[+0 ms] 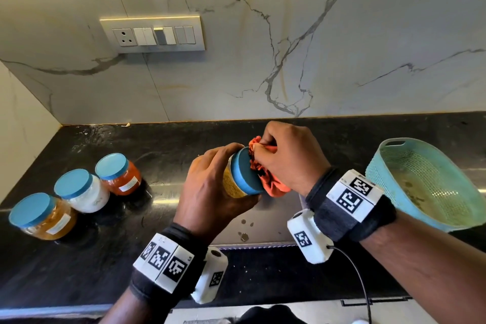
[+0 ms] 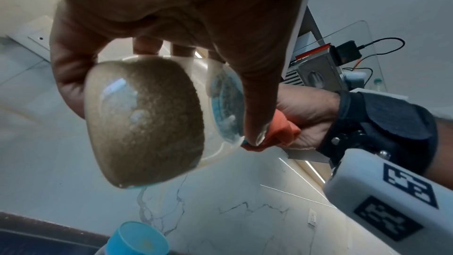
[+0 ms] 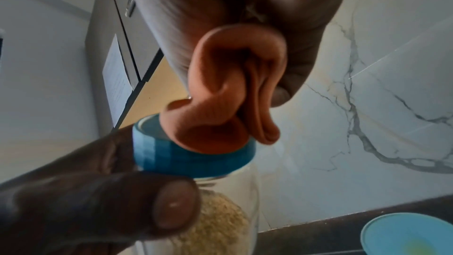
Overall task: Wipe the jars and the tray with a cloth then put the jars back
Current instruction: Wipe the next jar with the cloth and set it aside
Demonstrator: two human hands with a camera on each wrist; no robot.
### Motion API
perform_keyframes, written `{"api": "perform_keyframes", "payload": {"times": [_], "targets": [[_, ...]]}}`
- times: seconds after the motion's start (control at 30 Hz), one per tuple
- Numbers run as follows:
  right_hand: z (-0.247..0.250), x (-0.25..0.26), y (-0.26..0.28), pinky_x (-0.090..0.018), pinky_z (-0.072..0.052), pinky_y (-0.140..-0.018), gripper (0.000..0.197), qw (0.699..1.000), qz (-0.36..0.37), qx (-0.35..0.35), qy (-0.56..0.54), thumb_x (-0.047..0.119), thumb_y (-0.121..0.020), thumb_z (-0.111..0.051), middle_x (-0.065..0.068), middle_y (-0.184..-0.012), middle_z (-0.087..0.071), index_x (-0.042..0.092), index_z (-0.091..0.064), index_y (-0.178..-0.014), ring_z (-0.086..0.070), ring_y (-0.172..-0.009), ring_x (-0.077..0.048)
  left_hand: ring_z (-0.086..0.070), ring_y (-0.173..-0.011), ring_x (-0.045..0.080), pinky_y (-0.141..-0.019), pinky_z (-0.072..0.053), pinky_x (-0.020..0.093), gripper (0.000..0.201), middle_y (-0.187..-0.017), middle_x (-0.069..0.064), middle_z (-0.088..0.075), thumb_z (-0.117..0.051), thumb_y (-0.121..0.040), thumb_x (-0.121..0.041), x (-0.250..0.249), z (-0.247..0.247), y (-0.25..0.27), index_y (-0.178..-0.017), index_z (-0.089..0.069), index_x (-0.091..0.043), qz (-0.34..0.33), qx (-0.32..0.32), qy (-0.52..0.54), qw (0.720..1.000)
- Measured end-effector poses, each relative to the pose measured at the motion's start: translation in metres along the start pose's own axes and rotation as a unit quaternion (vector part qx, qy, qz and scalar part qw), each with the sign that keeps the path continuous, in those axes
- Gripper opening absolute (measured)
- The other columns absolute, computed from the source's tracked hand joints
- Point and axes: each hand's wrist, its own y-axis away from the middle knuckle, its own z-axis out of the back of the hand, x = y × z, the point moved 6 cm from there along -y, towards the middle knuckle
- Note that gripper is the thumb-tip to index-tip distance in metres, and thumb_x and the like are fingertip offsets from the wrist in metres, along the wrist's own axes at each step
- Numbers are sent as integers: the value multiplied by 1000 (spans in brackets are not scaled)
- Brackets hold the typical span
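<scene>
My left hand (image 1: 210,187) grips a glass jar (image 1: 235,181) of yellow grains, tilted with its blue lid (image 1: 246,173) facing right, above the black counter. The jar's base (image 2: 147,123) fills the left wrist view. My right hand (image 1: 286,155) holds a bunched orange cloth (image 1: 265,179) and presses it against the lid (image 3: 191,158); the cloth (image 3: 232,92) covers much of the lid top. Three other blue-lidded jars stand at the left: an orange-filled one (image 1: 119,175), a white-filled one (image 1: 84,193) and an amber-filled one (image 1: 43,217). A light blue tray basket (image 1: 431,187) sits at the right.
The black counter (image 1: 184,137) meets a marbled wall with a switch panel (image 1: 153,34) behind. A side wall closes the left corner. A few small spots lie on the counter in front of the hands. A cable runs from my right wrist camera.
</scene>
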Motion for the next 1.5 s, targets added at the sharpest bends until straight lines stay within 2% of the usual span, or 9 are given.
{"api": "perform_keyframes", "payload": {"times": [0.17,0.37,0.5,0.67,0.87,1.0,1.17,1.37,1.5], "targets": [[0,27,8,-26,-56,-69,13,997,53,21,-59,30,-91,-71,7,-84,-69,19,-65,-88,-64,-78,-9,-51,-115,4,-99,-47,41,84,-125,-4,-64,-75,-67,-61,2,8,-4,-135,-58,-15,-17,0,-10,1000],[1,36,36,-13,-45,-70,7,984,161,67,-45,19,-88,-71,6,-83,-66,14,-67,-85,-56,-75,-4,-57,-118,16,-100,-48,44,82,-126,-4,-64,-75,-67,-62,10,14,-5,-133,-56,-16,-21,-1,-11,1000],[-1,9,35,-26,-53,-68,11,991,103,79,-1,29,-88,-65,9,-81,-67,20,-67,-84,-61,-72,-6,-52,-116,11,-96,-45,37,81,-123,-16,-54,-75,-65,-60,11,15,-1,-131,-57,-17,-15,-15,-9,1000],[1,5,4,-14,-39,-62,9,998,54,39,4,25,-88,-71,3,-82,-71,17,-70,-86,-58,-71,-8,-49,-116,8,-96,-42,35,81,-121,-19,-50,-74,-64,-60,9,12,-1,-131,-58,-18,-19,-4,-9,1000],[0,48,1,-19,-50,-70,10,991,125,25,-37,25,-89,-73,2,-87,-73,15,-73,-90,-64,-78,-10,-51,-114,11,-95,-45,38,86,-121,-17,-48,-73,-64,-61,8,18,-4,-135,-57,-14,-27,-22,-10,999],[-8,47,32,-18,-45,-70,8,973,206,104,-27,20,-88,-71,4,-83,-67,13,-71,-86,-54,-74,-3,-55,-118,12,-99,-49,44,84,-124,-14,-56,-75,-66,-64,17,25,-2,-132,-57,-15,-28,-16,-5,999],[-11,8,27,-23,-50,-70,8,985,116,127,-20,29,-90,-65,13,-82,-65,22,-67,-85,-59,-74,-3,-51,-115,4,-96,-43,27,81,-123,-19,-53,-76,-65,-62,16,21,5,-131,-58,-19,-3,-13,17,1000],[-7,24,1,-20,-47,-69,10,993,97,62,-13,28,-90,-71,7,-86,-71,18,-71,-91,-61,-77,-7,-42,-112,-8,-96,-43,32,83,-122,-21,-50,-75,-64,-60,11,7,7,-134,-58,-19,-9,9,15,1000],[-15,41,11,-9,-48,-74,10,977,149,149,-33,28,-92,-69,10,-90,-68,19,-70,-96,-61,-80,-2,-58,-112,2,-95,-54,35,84,-124,-22,-59,-81,-61,-59,24,7,4,-134,-54,-27,45,35,66,996]]}}
